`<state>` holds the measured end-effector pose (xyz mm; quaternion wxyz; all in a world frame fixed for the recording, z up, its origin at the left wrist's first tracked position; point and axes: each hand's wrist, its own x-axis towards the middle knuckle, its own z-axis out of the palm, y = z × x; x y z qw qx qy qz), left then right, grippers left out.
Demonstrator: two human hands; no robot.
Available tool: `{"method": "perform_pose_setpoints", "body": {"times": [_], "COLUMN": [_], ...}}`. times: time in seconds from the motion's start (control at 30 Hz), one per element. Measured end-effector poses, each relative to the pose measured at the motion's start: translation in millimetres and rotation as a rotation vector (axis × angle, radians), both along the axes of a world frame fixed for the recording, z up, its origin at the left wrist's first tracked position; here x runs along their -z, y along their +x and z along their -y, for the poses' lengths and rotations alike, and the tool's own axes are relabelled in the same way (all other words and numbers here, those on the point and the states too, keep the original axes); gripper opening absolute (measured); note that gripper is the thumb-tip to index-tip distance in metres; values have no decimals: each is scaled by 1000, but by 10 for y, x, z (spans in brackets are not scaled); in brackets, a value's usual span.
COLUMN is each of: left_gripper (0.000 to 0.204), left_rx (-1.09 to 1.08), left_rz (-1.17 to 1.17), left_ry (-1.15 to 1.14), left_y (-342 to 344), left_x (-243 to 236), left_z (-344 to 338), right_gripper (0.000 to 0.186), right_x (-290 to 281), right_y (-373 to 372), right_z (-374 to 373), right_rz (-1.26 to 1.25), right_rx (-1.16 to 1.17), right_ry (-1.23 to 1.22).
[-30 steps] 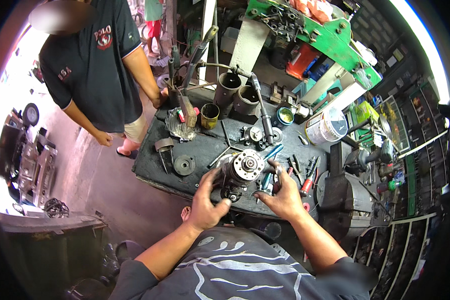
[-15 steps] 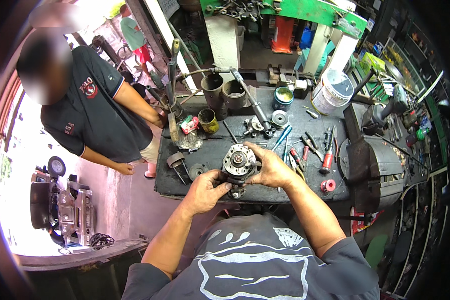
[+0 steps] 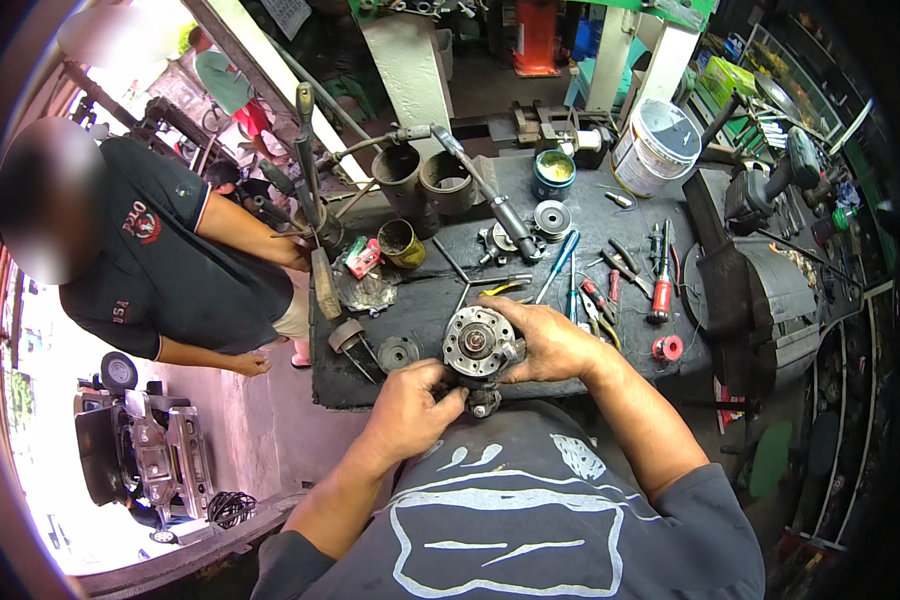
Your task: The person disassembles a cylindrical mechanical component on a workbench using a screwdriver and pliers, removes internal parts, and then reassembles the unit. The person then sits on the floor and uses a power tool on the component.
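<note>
Both hands hold a round metal machine part (image 3: 462, 362), its pale face ringed with holes about a central shaft, near the front edge of the bench. My left hand (image 3: 410, 408) grips its lower left side, thumb bent toward the darker fitting below. Around the upper right side curls my right hand (image 3: 555, 345), its fingertips partly hidden behind the part. Just beyond it lies a yellow-handled tool (image 3: 505, 287), beside a bent metal rod (image 3: 452, 260). A grey metal disc (image 3: 398, 353) rests left of the part.
Screwdrivers (image 3: 558, 268) and pliers (image 3: 625, 268) lie to the right, near a red spool (image 3: 667, 347). Metal cylinders (image 3: 398, 175), a yellow can (image 3: 400, 243), a grease tub (image 3: 553, 175) and a white bucket (image 3: 655, 150) stand farther back. A person (image 3: 160, 250) stands at the left end.
The part and both hands have come slightly nearer my body. The yellow-handled tool beyond the part now shows more fully. The whole view has shifted a little; both hands keep their hold.
</note>
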<state>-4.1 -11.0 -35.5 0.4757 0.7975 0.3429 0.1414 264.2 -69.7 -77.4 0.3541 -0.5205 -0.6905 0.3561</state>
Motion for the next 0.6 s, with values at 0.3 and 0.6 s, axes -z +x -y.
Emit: {"method": "perform_pose_setpoints", "body": {"times": [0.3, 0.6], "left_gripper": [25, 23], "left_rx": [183, 340], "left_rz": [123, 69], "left_ry": [15, 206], "left_y": [36, -33], "left_x": [115, 150], "left_z": [-124, -366], "right_gripper": [107, 107], "right_x": [-3, 9], "right_y": [10, 28], "right_z": [-57, -102], "right_rz": [8, 27], "right_rx": [-8, -41], "right_ry": [-27, -44]}}
